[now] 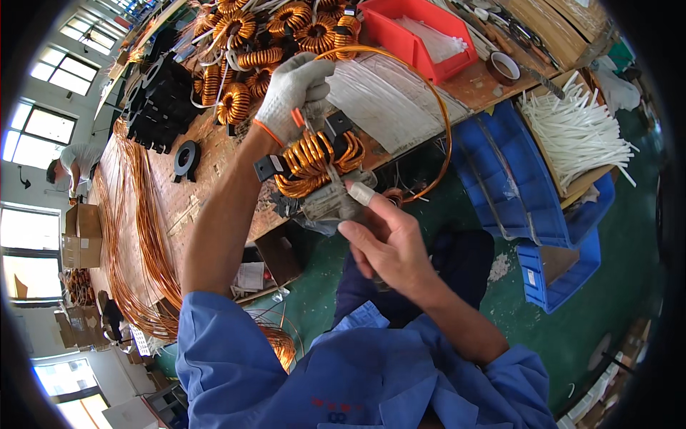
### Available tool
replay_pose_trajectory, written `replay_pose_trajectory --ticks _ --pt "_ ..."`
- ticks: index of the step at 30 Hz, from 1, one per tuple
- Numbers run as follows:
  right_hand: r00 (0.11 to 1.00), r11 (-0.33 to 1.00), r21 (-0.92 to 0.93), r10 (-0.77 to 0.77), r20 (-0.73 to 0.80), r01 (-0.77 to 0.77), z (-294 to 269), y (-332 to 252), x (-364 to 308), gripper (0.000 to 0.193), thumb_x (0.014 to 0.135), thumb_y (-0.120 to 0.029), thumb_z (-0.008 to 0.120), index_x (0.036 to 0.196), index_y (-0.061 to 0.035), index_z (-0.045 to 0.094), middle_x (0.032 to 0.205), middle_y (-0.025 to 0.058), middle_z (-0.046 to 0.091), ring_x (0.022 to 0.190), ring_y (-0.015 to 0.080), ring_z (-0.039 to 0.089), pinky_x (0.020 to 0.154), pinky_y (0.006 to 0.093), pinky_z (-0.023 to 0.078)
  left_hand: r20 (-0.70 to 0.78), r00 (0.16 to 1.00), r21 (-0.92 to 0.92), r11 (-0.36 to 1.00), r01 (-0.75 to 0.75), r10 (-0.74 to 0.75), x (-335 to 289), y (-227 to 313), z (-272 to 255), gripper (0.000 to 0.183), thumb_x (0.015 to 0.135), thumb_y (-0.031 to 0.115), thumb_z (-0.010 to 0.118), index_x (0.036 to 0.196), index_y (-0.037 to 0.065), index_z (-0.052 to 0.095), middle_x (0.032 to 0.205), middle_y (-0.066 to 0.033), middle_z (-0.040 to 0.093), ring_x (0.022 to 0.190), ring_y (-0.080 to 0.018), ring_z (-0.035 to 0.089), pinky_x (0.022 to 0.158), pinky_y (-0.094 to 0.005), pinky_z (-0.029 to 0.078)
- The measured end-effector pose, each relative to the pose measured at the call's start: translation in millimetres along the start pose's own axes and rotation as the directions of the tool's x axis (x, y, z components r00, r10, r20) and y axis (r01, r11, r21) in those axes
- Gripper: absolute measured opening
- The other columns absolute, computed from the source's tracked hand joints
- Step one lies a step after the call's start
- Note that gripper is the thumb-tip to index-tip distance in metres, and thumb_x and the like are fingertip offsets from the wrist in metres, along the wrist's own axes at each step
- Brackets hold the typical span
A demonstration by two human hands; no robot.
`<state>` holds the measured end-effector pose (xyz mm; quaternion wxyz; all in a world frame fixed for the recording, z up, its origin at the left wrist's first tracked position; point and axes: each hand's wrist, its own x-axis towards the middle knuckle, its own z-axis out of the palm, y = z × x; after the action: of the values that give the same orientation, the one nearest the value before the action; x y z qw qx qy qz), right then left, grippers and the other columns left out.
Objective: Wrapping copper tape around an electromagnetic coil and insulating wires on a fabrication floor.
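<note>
A toroidal coil (309,166) of orange copper wire sits in front of me on a grey clamp-like fixture (330,204) at the bench edge, with black blocks at its sides. My left hand (294,89), in a whitish glove, is closed just beyond the coil. A copper wire (444,114) runs from its fingers and loops right and down below the bench edge. My right hand (389,243) is bare, with white tape on its index finger. Its thumb and fingers close around a greyish, rod-like part against the fixture's near side; I cannot make out its kind.
Finished coils (236,64) are heaped at the back, beside stacked black rings (153,107). Long copper wires (136,214) lie along the left. A red bin (429,43), a tape roll (503,68) and blue bins (500,171) with white strips (575,129) stand to the right.
</note>
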<state>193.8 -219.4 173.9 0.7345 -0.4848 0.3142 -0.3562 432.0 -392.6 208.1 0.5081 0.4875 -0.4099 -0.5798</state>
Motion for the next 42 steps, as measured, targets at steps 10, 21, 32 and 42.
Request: replay_pose_trajectory --ticks 10,21,32,42 --pt "0.895 0.881 0.165 0.424 0.139 -0.443 -79 -18 -165 0.06 0.105 0.004 0.059 0.162 -0.0023 0.043 0.083 0.0028 0.059 0.062 0.0066 0.051 0.053 0.0226 0.043 0.249 0.94 0.951 0.124 -0.283 0.232 -9 76 39 0.045 0.096 0.044 0.073 0.094 -0.001 0.073 0.067 -0.004 0.058 0.057 -0.0138 0.057 0.057 -0.0334 0.049" --pt "0.875 0.883 0.224 0.315 0.368 -0.413 -141 12 -272 0.056 0.103 0.004 0.065 0.157 0.0016 0.051 0.081 0.0064 0.064 0.06 0.0072 0.054 0.051 0.0256 0.043 0.881 0.387 0.473 -0.504 -0.723 0.272 -154 45 86 0.079 0.085 0.067 0.07 0.124 -0.001 0.066 0.098 -0.0113 0.067 0.088 -0.0299 0.069 0.084 -0.0403 0.058" --pt "0.885 0.882 -0.151 0.408 -0.224 -0.445 -137 25 -243 0.052 0.105 -0.005 0.064 0.156 -0.004 0.054 0.08 0.0004 0.065 0.06 0.004 0.055 0.05 0.0243 0.045 -0.016 0.9 0.635 0.7 -0.327 0.435 -85 86 113 0.051 0.111 0.045 0.056 0.092 -0.002 0.063 0.065 0.0021 0.045 0.05 -0.0068 0.04 0.044 -0.0267 0.035" --pt "0.993 0.838 0.545 0.078 -0.087 -0.017 48 21 -32 0.051 0.111 -0.013 0.058 0.16 -0.0047 0.044 0.087 0.0016 0.06 0.057 0.005 0.05 0.045 0.0239 0.04 -0.358 0.925 0.163 0.984 -0.068 0.123 -9 11 8 0.048 0.104 0.044 0.061 0.097 -0.004 0.064 0.073 -0.0037 0.051 0.053 -0.0118 0.044 0.046 -0.0307 0.035"
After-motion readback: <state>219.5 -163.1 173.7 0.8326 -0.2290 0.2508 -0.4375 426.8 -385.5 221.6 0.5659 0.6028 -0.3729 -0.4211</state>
